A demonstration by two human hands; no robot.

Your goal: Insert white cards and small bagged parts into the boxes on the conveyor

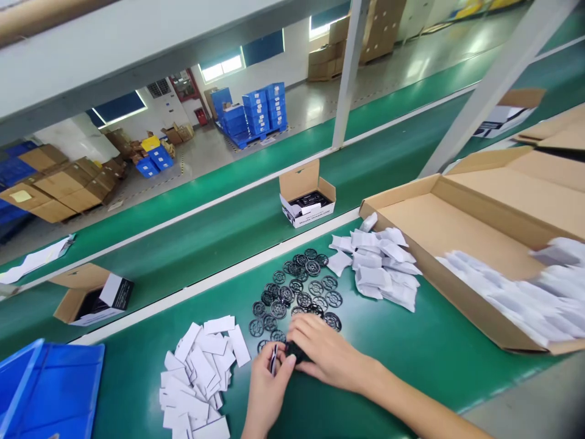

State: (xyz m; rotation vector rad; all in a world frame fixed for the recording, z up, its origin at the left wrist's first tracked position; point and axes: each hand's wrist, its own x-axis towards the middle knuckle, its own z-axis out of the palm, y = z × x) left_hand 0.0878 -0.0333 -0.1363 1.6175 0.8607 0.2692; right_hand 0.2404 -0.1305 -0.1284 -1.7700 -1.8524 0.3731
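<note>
My left hand [267, 384] is closed, with a thin black-and-white piece [273, 360] upright between its fingers; its kind is unclear. My right hand [322, 350] curls over a dark round part [296, 352], seemingly one of the black spoked discs, and the left thumb meets it there. Many such black spoked discs [278, 309] lie loose on the green table just beyond both hands. Left of my hands, white cards or folded papers [201, 372] form a loose pile. White wrapped packets [381, 259] are heaped beyond my right hand.
A large open cardboard box [429, 286] at right holds more white packets [512, 299]. A blue bin [68, 384] stands at front left. On the conveyor [219, 235] behind sit small open boxes, one at centre [311, 213], another at left [103, 305]. A metal post [350, 79] rises behind.
</note>
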